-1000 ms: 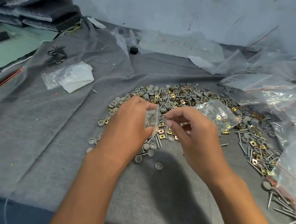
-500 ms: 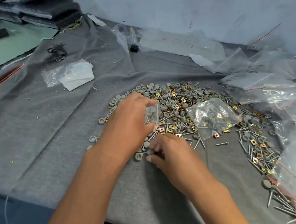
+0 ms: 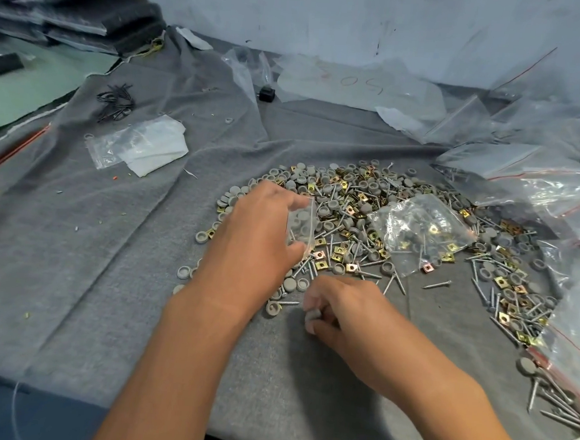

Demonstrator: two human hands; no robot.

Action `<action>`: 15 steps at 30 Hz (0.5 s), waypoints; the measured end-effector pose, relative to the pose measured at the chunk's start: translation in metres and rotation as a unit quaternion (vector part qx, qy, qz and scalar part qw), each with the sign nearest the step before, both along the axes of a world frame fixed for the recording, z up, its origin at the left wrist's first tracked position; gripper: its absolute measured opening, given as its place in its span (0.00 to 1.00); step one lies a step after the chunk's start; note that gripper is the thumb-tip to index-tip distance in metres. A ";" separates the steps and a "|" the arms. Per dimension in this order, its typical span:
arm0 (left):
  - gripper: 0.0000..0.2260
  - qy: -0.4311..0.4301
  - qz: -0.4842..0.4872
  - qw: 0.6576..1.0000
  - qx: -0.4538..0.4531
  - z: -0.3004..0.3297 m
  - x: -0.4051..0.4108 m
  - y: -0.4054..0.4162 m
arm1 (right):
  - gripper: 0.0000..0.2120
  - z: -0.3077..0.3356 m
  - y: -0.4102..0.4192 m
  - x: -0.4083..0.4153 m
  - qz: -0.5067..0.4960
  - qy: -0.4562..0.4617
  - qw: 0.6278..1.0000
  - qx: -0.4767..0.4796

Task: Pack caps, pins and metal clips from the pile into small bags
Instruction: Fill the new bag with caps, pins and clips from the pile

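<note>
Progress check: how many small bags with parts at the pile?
2: held bag in left hand, loose bag on the pile; right-edge bags may hide more.

Head view, near, down onto table (image 3: 72,273)
</note>
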State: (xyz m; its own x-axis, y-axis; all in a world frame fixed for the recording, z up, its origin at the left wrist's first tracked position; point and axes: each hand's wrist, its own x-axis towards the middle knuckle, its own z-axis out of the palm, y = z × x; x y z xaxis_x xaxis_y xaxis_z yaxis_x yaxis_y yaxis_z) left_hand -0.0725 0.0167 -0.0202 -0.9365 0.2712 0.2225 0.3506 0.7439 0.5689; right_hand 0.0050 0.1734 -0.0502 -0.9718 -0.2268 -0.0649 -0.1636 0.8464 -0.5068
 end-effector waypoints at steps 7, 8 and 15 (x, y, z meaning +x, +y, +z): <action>0.24 -0.004 -0.017 1.000 0.001 0.000 0.004 0.003 | 0.07 0.023 0.004 -0.024 -0.143 0.286 0.922 -0.220; 0.24 -0.006 -0.021 1.000 -0.001 0.000 0.003 0.003 | 0.07 0.021 0.001 -0.028 -0.136 0.282 0.926 -0.214; 0.21 -0.002 -0.017 1.000 0.008 -0.001 0.002 0.003 | 0.07 0.009 -0.003 -0.044 -0.117 0.267 0.946 -0.142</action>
State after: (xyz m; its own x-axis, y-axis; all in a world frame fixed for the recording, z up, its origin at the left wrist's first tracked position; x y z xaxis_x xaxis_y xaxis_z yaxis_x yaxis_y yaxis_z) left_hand -0.0705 0.0202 -0.0208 -0.9278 0.2995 0.2226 0.3729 0.7227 0.5820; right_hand -0.0392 0.1702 -0.0411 -0.8750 0.0630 0.4800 -0.2856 0.7333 -0.6170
